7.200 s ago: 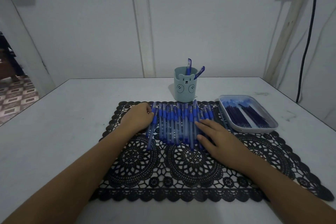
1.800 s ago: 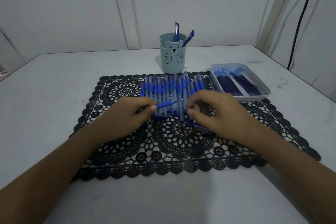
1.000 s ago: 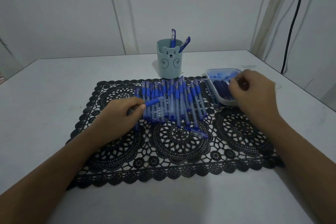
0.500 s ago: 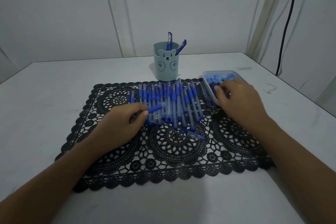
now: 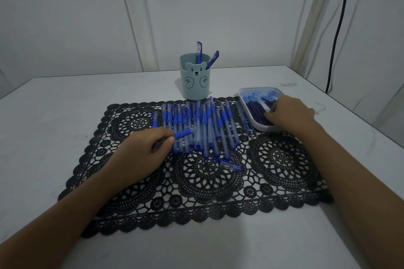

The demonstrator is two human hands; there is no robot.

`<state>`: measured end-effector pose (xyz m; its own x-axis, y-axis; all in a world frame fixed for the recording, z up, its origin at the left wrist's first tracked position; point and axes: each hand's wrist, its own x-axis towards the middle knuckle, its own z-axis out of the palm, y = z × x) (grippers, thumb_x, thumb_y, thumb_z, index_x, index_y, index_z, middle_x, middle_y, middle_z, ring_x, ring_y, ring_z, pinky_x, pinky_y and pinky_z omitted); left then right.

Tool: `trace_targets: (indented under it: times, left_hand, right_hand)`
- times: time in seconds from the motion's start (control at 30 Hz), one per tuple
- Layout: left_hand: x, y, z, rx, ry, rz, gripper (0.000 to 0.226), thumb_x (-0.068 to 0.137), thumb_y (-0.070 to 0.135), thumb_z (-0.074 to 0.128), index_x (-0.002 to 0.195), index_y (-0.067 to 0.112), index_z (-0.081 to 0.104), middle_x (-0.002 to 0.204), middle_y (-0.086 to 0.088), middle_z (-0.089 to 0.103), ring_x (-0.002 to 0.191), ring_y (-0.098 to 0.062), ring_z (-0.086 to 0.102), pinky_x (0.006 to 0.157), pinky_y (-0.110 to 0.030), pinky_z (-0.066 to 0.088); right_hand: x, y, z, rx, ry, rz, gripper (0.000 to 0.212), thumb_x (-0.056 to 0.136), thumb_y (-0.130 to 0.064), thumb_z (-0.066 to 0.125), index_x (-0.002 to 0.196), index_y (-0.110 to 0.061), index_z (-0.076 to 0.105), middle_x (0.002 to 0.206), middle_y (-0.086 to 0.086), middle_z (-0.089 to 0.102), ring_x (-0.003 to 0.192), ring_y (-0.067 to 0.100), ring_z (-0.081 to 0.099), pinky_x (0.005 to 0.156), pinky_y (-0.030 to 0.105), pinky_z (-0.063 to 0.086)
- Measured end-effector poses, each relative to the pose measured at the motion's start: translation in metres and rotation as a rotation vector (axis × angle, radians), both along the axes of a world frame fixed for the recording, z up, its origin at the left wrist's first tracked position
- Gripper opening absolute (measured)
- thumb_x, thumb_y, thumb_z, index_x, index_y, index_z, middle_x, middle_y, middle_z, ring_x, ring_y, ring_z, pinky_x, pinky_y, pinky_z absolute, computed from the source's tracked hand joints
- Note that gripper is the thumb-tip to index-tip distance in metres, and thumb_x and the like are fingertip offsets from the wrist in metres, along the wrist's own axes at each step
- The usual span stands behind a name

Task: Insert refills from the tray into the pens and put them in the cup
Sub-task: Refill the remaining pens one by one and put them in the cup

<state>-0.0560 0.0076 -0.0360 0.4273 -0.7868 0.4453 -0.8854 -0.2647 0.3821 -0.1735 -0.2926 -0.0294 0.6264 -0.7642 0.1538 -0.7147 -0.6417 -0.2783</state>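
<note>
The pen [image 5: 182, 133] we are working on lies nearly level in our left hand [image 5: 143, 155]. The grip is closed round its barrel with thumb and fingers curled, and the blue rubber sleeve pokes out to the right over the near end of the row of pens [image 5: 204, 129]. Our right hand [image 5: 289, 114] reaches into the tray [image 5: 244, 100] with fingertips bent down onto the dark refills [image 5: 254, 109]. We cannot tell whether that grip has caught one or only touches them. The tray sits at the right end of the row, partly on the black lace mat [image 5: 282, 159]. A loose cap [image 5: 230, 165] rests on the mat just in front of the row. Behind the row stands the pale green bear cup [image 5: 195, 82], upright on the white worktop [image 5: 54, 116], with two pens [image 5: 199, 50] leaning in it. A black cable [image 5: 339, 24] hangs down the wall at far right.
</note>
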Motion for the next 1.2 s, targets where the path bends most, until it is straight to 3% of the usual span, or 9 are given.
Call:
trace_targets:
  times: [0.1,0.2,0.4,0.6,0.8,0.97,1.03,1.13,1.2]
  left_hand:
    - [-0.001,0.0,0.0,0.004,-0.014,0.001,0.035,0.085,0.036,0.041,0.098,0.014,0.065,0.067,0.014,0.058,0.069,-0.002,0.055,0.059,-0.011,0.043]
    - [-0.003,-0.001,0.001,0.0,-0.026,-0.002,0.044,0.084,0.045,0.035,0.098,0.016,0.065,0.069,0.016,0.058,0.071,-0.003,0.055,0.048,-0.014,0.04]
    - [-0.005,-0.002,0.001,-0.011,-0.03,0.002,0.043,0.084,0.043,0.037,0.101,0.015,0.066,0.073,0.025,0.053,0.076,0.003,0.055,0.054,-0.011,0.035]
    - [-0.004,-0.001,0.001,-0.004,-0.024,-0.009,0.049,0.083,0.046,0.032,0.1,0.015,0.065,0.071,0.025,0.052,0.07,0.005,0.054,0.05,-0.009,0.033]
    - [-0.003,-0.001,0.0,-0.004,-0.032,-0.006,0.048,0.083,0.046,0.032,0.1,0.016,0.065,0.069,0.022,0.054,0.072,0.001,0.055,0.049,-0.009,0.036]
    - [-0.002,-0.001,0.0,0.0,-0.042,0.001,0.048,0.083,0.047,0.032,0.1,0.017,0.065,0.07,0.02,0.056,0.074,-0.004,0.056,0.049,-0.01,0.039]
    - [-0.003,-0.001,0.0,-0.006,-0.04,0.002,0.048,0.083,0.046,0.032,0.1,0.017,0.065,0.071,0.02,0.056,0.075,-0.004,0.056,0.05,-0.009,0.039]
    - [-0.003,-0.001,0.0,-0.007,-0.035,0.001,0.048,0.083,0.046,0.032,0.1,0.017,0.065,0.07,0.02,0.056,0.074,-0.003,0.056,0.05,-0.009,0.037]
    - [-0.002,-0.001,-0.001,-0.006,-0.037,-0.004,0.047,0.083,0.046,0.032,0.1,0.017,0.065,0.069,0.02,0.055,0.07,-0.001,0.055,0.05,-0.01,0.037]
  right_hand:
    - [0.002,-0.001,-0.001,0.071,-0.017,0.025,0.02,0.079,-0.027,0.059,0.071,-0.009,0.062,0.065,0.004,0.053,0.071,0.025,0.054,0.077,0.039,0.046]
    - [0.005,-0.002,-0.005,0.094,-0.02,0.013,0.019,0.078,-0.032,0.06,0.073,-0.014,0.065,0.071,0.003,0.058,0.075,0.025,0.056,0.084,0.045,0.047]
    - [0.007,0.0,-0.007,0.106,-0.046,-0.023,0.03,0.077,-0.03,0.059,0.055,-0.013,0.047,0.057,0.003,0.045,0.068,0.026,0.051,0.076,0.041,0.041]
    - [0.008,0.001,-0.009,0.048,-0.066,-0.091,0.016,0.082,-0.027,0.054,0.08,-0.014,0.064,0.074,0.003,0.053,0.077,0.024,0.049,0.084,0.039,0.038]
    - [0.009,-0.003,-0.008,0.014,-0.018,-0.049,0.025,0.083,-0.037,0.057,0.081,-0.014,0.066,0.075,0.002,0.056,0.08,0.023,0.052,0.086,0.042,0.043]
    - [0.009,-0.003,-0.005,0.154,-0.046,0.011,0.022,0.079,-0.028,0.061,0.084,-0.01,0.071,0.076,0.007,0.065,0.073,0.023,0.056,0.084,0.045,0.046]
    - [0.01,-0.001,-0.003,0.186,-0.038,0.001,0.018,0.078,-0.028,0.061,0.077,-0.011,0.068,0.068,0.006,0.06,0.072,0.024,0.056,0.086,0.046,0.045]
    - [0.008,0.004,-0.002,0.201,-0.05,-0.024,0.024,0.077,-0.022,0.057,0.057,-0.012,0.048,0.057,0.004,0.045,0.067,0.026,0.049,0.074,0.039,0.037]
    - [0.006,0.006,-0.001,0.179,-0.067,-0.048,0.027,0.079,-0.02,0.053,0.055,-0.014,0.042,0.059,0.004,0.044,0.068,0.027,0.047,0.073,0.037,0.033]
